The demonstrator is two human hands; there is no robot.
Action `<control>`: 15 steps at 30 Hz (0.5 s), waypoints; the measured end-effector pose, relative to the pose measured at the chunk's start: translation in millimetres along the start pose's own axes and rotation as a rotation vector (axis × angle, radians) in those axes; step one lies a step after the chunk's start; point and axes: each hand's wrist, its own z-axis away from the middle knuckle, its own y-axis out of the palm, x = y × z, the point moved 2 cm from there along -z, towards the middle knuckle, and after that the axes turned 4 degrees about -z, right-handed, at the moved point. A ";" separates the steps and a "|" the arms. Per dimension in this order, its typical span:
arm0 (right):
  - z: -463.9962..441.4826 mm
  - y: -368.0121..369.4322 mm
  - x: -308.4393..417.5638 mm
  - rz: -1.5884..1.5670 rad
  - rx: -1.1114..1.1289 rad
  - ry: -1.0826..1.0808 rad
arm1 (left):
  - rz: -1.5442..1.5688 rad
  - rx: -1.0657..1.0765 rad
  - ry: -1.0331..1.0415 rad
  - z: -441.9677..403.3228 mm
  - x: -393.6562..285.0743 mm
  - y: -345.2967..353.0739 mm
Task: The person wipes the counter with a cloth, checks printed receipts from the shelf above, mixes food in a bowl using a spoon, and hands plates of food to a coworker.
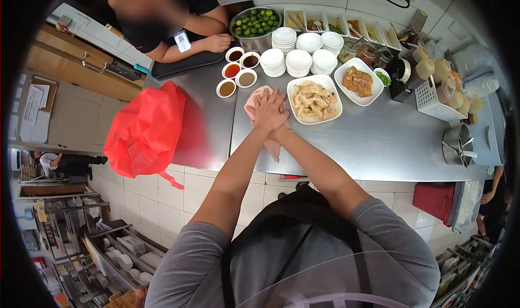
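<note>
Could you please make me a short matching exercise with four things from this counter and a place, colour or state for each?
Things:
1. Cloth
2. Bag
3. Small white dishes
4. Green citrus fruits

Descriptions:
A. Stacked in several piles
B. In a metal bowl
C. Under the person's hands
D. Bright red

Pairs: 1-C, 2-D, 3-A, 4-B

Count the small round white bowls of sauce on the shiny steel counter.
5, clustered left of the stacked round white dishes: back-left dark-sauce bowl, back-right dark-sauce bowl, middle-left red-sauce bowl, middle-right grey-brown-sauce bowl, front brown-sauce bowl. None looks hidden.
</note>
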 end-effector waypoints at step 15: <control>144.1 53.6 -18.7 -0.061 -0.226 -0.014 | 0.106 -0.213 0.351 136.8 -76.7 22.3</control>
